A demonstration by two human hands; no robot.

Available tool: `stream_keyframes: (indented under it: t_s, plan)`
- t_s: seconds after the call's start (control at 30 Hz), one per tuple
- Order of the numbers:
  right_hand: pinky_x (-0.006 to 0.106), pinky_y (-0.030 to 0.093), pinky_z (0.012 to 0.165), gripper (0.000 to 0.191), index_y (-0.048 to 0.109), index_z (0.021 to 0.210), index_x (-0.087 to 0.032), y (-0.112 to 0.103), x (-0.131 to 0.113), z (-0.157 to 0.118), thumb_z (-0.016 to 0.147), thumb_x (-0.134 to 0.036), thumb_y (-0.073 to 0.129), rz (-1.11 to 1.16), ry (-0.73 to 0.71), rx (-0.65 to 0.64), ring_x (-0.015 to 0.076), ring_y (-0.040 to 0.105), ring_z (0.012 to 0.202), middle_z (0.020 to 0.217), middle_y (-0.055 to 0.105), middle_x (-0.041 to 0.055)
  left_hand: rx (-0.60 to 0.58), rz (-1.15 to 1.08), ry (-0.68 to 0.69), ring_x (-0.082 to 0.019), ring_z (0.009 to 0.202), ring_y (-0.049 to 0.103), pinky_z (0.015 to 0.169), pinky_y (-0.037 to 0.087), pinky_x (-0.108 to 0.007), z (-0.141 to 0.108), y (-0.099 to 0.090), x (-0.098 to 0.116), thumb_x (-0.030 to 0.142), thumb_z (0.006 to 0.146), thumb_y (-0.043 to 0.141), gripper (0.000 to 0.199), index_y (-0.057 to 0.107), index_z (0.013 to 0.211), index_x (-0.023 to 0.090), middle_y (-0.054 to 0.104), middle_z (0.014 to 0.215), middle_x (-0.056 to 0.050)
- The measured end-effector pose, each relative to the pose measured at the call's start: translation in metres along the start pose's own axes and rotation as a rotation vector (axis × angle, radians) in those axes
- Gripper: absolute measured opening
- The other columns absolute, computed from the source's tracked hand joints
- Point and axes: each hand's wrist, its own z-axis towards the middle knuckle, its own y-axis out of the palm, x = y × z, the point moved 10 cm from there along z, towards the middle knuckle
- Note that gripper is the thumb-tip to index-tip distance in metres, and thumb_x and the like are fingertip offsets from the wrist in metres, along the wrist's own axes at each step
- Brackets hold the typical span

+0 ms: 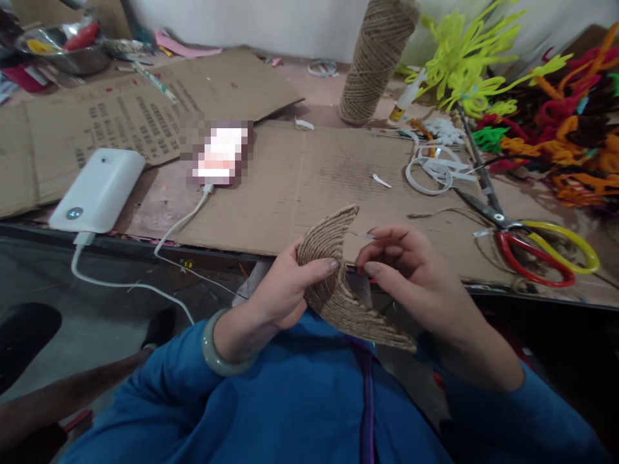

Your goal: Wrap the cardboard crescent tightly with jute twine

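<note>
My left hand (285,283) is closed on a crescent-shaped piece made of rows of brown jute twine (338,293), with the thumb pressed on its face. The crescent is tilted, one tip pointing up toward the table and the other down to the right over my lap. Just right of its inner curve is my right hand (411,270), fingers loosely curled and thumb apart from them. A faint thin strand shows between the crescent and my right fingertips; whether I grip it is unclear. Scissors with red and yellow handles (546,251) lie to the right, near a loose twine end (445,211).
A cardboard sheet (300,167) covers the table. Behind stand a twine spool (377,61) and a small glue bottle (406,100). White strips (430,174) and colourful fuzzy stems (556,135) lie right. A lit phone (221,153) is cabled to a white power bank (99,190).
</note>
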Motion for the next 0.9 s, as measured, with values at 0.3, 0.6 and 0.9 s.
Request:
stream_keyframes:
  t_s: [0.3,0.6,0.9]
  plan:
    - [0.025,0.048,0.056,0.030,0.045,0.100,-0.025,0.021,0.002,0.011,0.077,-0.023,0.063,0.108,-0.028,0.078,0.0111,0.058,0.066,0.076,0.058,-0.0036,0.039,0.067,0.020,-0.020,0.079,0.070,0.076,0.055,-0.032,-0.002,-0.001,-0.003,0.023,0.061,0.085,0.035,0.066,0.089,0.015,0.073,0.080,-0.003]
    - [0.023,0.048,0.057,0.032,0.045,0.099,-0.025,0.027,0.011,0.013,0.074,-0.022,0.065,0.303,0.024,0.107,0.0117,0.056,0.069,0.076,0.056,-0.0034,0.066,0.065,0.123,-0.013,0.073,0.067,0.073,0.054,-0.025,-0.002,-0.005,0.003,0.020,0.063,0.085,0.028,0.071,0.087,0.017,0.073,0.077,0.000]
    - [0.026,0.051,0.062,0.036,0.044,0.101,-0.027,0.027,0.021,0.011,0.077,-0.037,0.070,0.394,0.059,0.092,0.0122,0.058,0.070,0.079,0.057,-0.0026,0.078,0.117,0.084,-0.017,0.073,0.067,0.072,0.053,-0.029,-0.001,-0.005,0.004,0.022,0.059,0.086,0.034,0.068,0.087,0.015,0.072,0.076,-0.002]
